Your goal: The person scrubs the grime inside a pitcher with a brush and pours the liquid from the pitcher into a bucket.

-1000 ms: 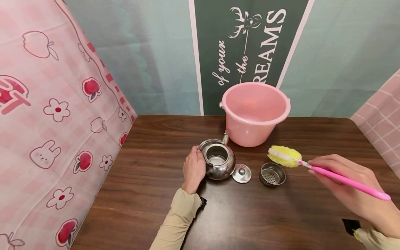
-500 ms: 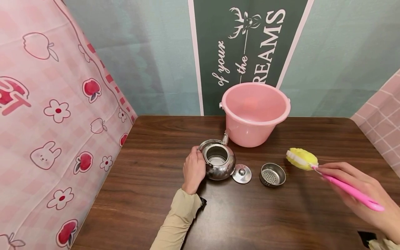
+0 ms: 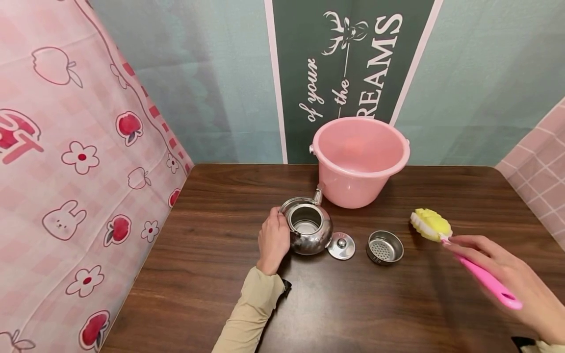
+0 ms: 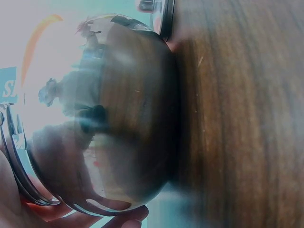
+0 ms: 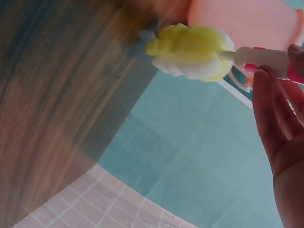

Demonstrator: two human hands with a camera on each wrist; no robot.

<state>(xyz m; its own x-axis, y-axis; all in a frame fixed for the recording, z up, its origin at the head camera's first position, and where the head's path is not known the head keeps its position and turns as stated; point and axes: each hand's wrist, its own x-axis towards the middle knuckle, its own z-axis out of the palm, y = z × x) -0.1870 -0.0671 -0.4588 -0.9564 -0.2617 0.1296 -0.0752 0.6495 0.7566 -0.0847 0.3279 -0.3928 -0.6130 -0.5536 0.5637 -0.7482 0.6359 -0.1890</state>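
A shiny steel teapot (image 3: 319,235) stands upright and lidless on the table, its spout towards the bucket. My left hand (image 3: 274,241) holds it at its left side; in the left wrist view the fingers (image 4: 85,219) curl by the handle (image 4: 21,175) and touch the rounded body. Well to the right, my right hand (image 3: 521,282) grips a sponge bottle brush (image 3: 433,225) by its pink handle, the yellow and white head pointing left above the tabletop. Between them lie the teapot's round lid (image 3: 342,245), beside the pot, and a perforated steel strainer (image 3: 384,247).
A pink bucket (image 3: 353,184) stands behind the teapot, near the table's back edge. Brown wood-grain table (image 3: 348,304) spreads in front. Printed cloths hang at the back and left, and a pink tile-pattern surface (image 3: 540,152) borders the right.
My right hand has carried the bottle brush rightwards and a little nearer to me, away from above the strainer. The left hand, teapot, lid and strainer stay put.
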